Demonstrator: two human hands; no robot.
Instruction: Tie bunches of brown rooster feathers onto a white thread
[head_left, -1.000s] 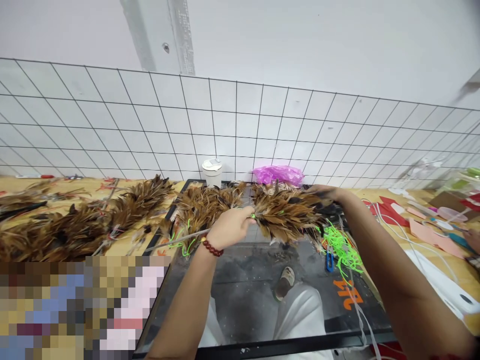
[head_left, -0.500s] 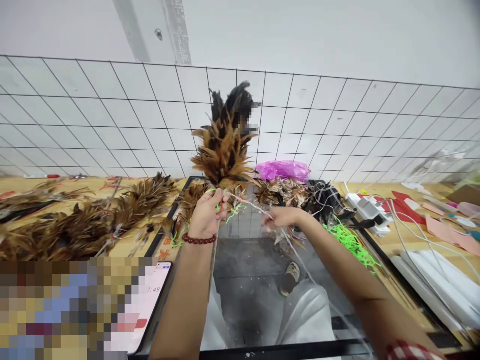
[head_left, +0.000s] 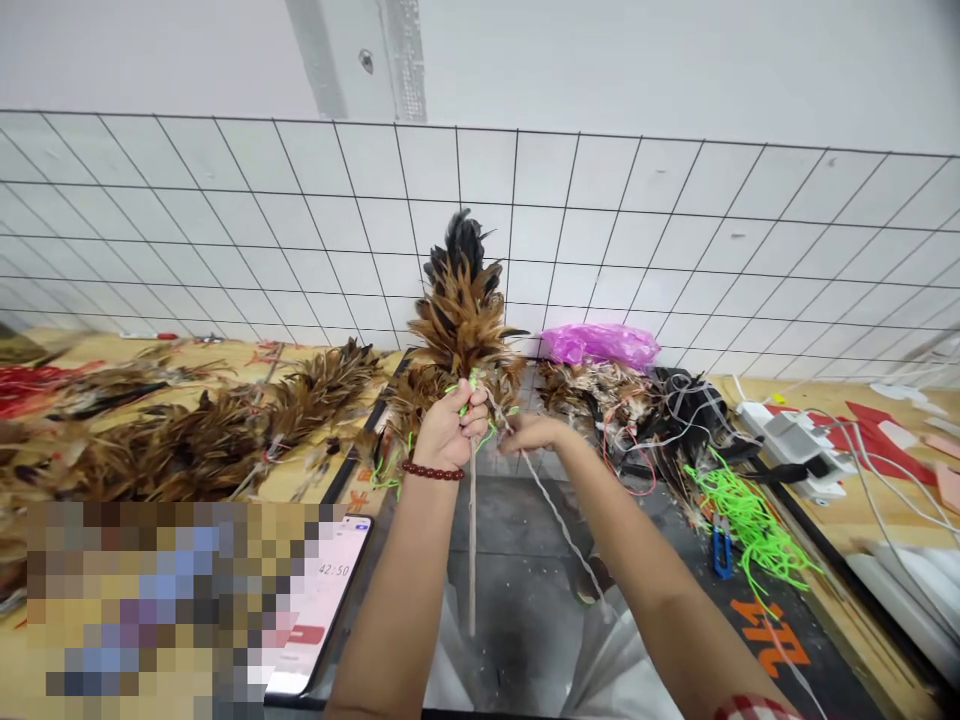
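My left hand point(head_left: 450, 428) is closed around the stick point(head_left: 472, 550) of a feather duster point(head_left: 463, 310), just under its feathers. The duster stands nearly upright, brown feathers below and black ones at the tip. Bits of bright green cord show around my left fingers. A whitish twisted string point(head_left: 556, 512) runs from the duster's base to my right hand point(head_left: 531, 433), whose fingers pinch it slightly right of the stick. Past that hand, the string trails down toward my lap.
Feather bundles point(head_left: 202, 440) lie on the wooden table at left, near a phone point(head_left: 322, 600). To the right are loose feathers point(head_left: 585, 390), a pink plastic bag point(head_left: 600, 345), green cords point(head_left: 750, 520), blue thread snips point(head_left: 721, 550) and a white power strip point(head_left: 814, 455) with cables.
My right hand has come closer to my left, shortening the string between them. The view has turned left, and the duster looks straighter. My left hand keeps its hold on the stick.
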